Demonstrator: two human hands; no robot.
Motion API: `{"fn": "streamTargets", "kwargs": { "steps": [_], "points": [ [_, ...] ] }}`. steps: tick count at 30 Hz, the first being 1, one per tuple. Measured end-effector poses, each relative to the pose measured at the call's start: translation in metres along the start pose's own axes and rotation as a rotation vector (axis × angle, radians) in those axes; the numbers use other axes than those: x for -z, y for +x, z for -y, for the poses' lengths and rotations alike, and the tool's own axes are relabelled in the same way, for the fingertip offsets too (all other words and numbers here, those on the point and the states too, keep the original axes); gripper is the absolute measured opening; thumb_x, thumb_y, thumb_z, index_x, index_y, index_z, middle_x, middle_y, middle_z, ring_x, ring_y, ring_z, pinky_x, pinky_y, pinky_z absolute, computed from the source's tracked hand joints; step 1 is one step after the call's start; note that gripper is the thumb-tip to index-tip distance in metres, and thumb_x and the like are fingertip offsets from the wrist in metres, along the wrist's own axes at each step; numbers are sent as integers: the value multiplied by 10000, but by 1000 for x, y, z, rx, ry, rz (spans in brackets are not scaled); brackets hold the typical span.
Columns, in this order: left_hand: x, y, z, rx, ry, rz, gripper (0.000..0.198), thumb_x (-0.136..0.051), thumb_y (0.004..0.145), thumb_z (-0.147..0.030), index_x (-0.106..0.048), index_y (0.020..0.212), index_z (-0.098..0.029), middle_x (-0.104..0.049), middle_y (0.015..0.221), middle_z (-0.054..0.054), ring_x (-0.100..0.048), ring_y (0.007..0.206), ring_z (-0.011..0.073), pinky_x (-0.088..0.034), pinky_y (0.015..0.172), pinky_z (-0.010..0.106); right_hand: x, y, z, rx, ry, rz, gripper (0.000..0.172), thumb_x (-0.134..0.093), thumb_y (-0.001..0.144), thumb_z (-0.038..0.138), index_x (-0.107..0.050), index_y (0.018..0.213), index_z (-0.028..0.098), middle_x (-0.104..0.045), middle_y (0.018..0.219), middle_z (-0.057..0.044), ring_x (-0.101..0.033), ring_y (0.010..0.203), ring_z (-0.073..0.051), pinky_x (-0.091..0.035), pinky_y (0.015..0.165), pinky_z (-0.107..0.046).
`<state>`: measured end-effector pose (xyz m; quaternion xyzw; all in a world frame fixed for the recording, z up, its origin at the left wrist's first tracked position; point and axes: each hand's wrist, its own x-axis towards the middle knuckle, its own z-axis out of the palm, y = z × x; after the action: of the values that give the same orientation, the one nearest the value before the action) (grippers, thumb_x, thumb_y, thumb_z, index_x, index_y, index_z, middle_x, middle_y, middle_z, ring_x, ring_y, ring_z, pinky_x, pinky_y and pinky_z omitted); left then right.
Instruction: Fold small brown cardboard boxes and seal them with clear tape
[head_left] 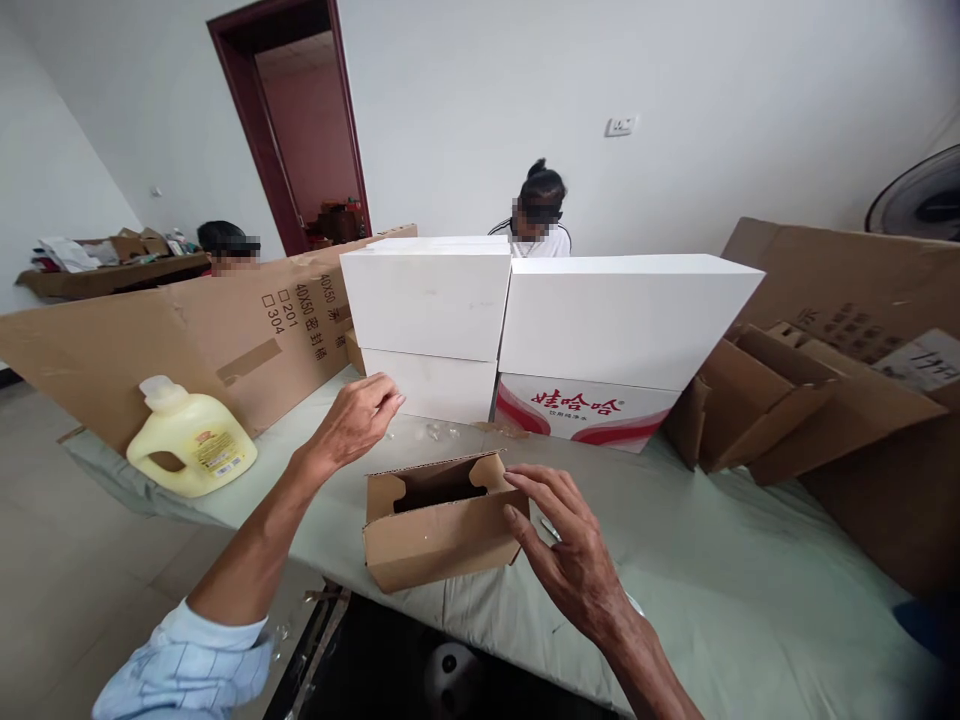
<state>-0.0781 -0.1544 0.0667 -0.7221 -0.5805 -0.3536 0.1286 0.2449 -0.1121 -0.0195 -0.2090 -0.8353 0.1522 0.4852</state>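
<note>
A small brown cardboard box (439, 525) lies near the front edge of the table, its top flaps partly open. My right hand (566, 545) rests against the box's right end, thumb on its side and fingers curled over the top right flap. My left hand (356, 420) hovers above the table behind and left of the box, its fingers loosely curled with nothing visible in them. Some small clear bits (442, 432) lie on the cloth just beyond that hand.
White boxes (525, 315) are stacked mid-table on a red-printed carton (577, 408). A yellow detergent jug (191, 440) lies at left against a large cardboard sheet (172, 335). Folded brown cartons (780, 395) fill the right. Two people sit behind the stack. The table's pale green cloth (750, 590) shows at right.
</note>
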Motion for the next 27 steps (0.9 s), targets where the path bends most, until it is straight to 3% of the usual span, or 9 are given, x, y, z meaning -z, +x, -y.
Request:
{"fn": "streamTargets", "kwargs": {
  "steps": [3,5,7,11,16,19,22,25,27],
  "points": [
    [18,-33,-11,28,-197,124,231,-525,1056,-167,-742,988,-211,-758,1208,97,-732,1045,212,-564,681,242,0,1,-4,-10,-16,108,338,-661,1079,265,-694,1415,275,-749,1299,-118,-688,1158,-282,-608,942,-432],
    [25,-54,-17,33,-253,258,273,-535,1048,-161,-796,1020,-239,-690,1471,108,-710,1282,267,-622,752,258,0,1,-5,-29,-16,175,330,-671,1077,288,-695,1406,271,-745,1245,-114,-690,1098,-272,-610,891,-411],
    [25,-70,-21,31,-253,373,308,-548,1049,-162,-837,1076,-267,-628,1591,99,-685,1376,298,-661,851,301,1,2,-4,-44,-15,222,265,-668,1080,293,-708,1341,267,-741,1158,-101,-683,1024,-259,-598,838,-390],
    [10,-88,-23,48,-183,467,300,-620,1072,-269,-811,1304,-280,-635,1579,129,-720,1332,297,-661,985,357,5,1,3,-5,-19,261,67,-635,1101,266,-699,1081,257,-719,999,-67,-652,912,-224,-542,767,-350],
    [-5,-94,-23,86,-132,517,353,-577,1117,-400,-761,1395,-285,-627,1500,105,-732,1277,263,-632,1027,348,13,-9,10,38,-10,277,134,-628,1113,245,-666,984,251,-723,919,-43,-606,805,-188,-487,699,-326],
    [-7,-96,-25,75,-129,482,377,-533,1133,-385,-747,1427,-286,-619,1472,99,-731,1258,251,-625,1016,326,19,-7,9,2,46,359,100,-642,1110,284,-705,1039,249,-772,1012,-68,-665,906,-214,-543,767,-350],
    [-9,-96,-27,55,-155,489,370,-510,1144,-396,-757,1401,-296,-621,1441,86,-729,1247,241,-620,998,300,22,3,3,46,90,462,109,-708,1076,330,-756,1115,241,-812,1166,-93,-709,1128,-264,-586,953,-419],
    [-11,-94,-29,78,-174,519,353,-510,1143,-420,-763,1353,-290,-615,1409,81,-743,1174,233,-622,966,301,19,14,-5,94,109,527,165,-759,1043,354,-779,1146,227,-818,1244,-107,-661,1345,-313,-538,1130,-489],
    [-11,-93,-28,100,-197,531,340,-510,1143,-429,-761,1327,-294,-607,1402,77,-744,1123,225,-620,963,310,15,18,-10,102,115,531,202,-770,1036,381,-781,1158,219,-821,1228,-112,-639,1394,-323,-529,1152,-494]
  ]
}}
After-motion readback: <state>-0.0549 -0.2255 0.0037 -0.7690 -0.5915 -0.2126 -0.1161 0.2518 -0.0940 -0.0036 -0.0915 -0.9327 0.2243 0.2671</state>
